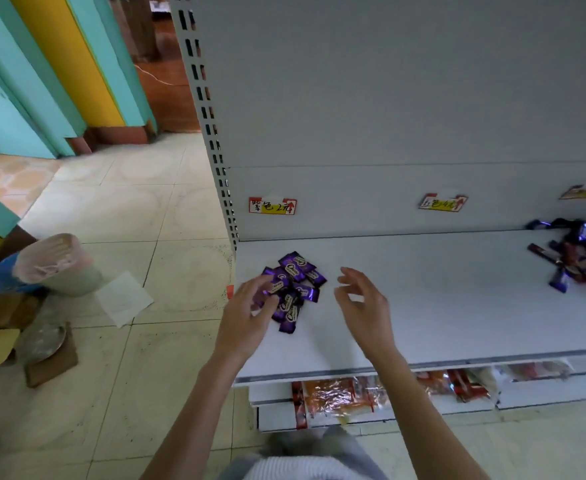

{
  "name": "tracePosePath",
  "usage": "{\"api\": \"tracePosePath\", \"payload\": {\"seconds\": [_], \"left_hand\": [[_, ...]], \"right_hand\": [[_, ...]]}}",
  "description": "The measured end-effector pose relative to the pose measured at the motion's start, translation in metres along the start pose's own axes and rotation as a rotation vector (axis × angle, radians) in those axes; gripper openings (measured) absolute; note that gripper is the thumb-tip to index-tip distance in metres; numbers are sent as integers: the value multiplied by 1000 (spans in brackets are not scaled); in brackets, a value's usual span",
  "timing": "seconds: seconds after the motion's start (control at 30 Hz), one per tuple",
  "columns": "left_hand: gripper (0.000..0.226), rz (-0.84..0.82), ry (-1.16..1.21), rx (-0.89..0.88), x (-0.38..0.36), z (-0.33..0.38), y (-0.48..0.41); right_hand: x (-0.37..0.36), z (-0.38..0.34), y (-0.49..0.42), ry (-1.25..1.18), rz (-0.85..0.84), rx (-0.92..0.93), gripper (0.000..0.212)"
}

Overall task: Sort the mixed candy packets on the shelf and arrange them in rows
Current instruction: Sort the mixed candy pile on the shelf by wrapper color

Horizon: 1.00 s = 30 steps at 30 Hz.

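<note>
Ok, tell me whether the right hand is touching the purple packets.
Apart. In the head view, bare white shelf shows between the right hand and the purple packets.

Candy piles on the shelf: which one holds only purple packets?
The small pile by the left hand, at the left end of the shelf; the right-end pile mixes purple with red-brown.

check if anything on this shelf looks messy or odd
The purple foil candy packets at the left of the white metal shelf lie overlapped at mixed angles, not in rows. At its right end, a heap of purple and red packets is jumbled.
</note>
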<state>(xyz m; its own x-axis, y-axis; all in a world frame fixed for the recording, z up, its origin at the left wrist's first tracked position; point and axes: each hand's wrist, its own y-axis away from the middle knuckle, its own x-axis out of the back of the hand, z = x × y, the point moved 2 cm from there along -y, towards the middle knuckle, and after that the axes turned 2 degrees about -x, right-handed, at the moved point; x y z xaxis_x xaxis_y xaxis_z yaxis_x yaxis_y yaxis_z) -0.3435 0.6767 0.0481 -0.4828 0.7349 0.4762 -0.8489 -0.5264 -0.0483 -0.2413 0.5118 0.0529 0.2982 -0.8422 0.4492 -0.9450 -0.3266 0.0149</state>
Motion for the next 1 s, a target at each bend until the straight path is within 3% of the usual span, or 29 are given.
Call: {"api": "tracePosePath", "payload": {"seconds": [0.17, 0.4, 0.7, 1.0], "left_hand": [[21, 51, 282, 21, -16, 51, 24], [20, -108, 238, -40, -78, 96, 52], [11, -262, 287, -55, -227, 173, 115], [15, -455, 299, -63, -345, 239, 160]], "right_hand": [[59, 2, 58, -191, 133, -62, 23], [159, 33, 119, -327, 384, -133, 25], [315, 117, 197, -333, 651, -256, 27], [422, 194, 224, -324, 808, -371, 24]]}}
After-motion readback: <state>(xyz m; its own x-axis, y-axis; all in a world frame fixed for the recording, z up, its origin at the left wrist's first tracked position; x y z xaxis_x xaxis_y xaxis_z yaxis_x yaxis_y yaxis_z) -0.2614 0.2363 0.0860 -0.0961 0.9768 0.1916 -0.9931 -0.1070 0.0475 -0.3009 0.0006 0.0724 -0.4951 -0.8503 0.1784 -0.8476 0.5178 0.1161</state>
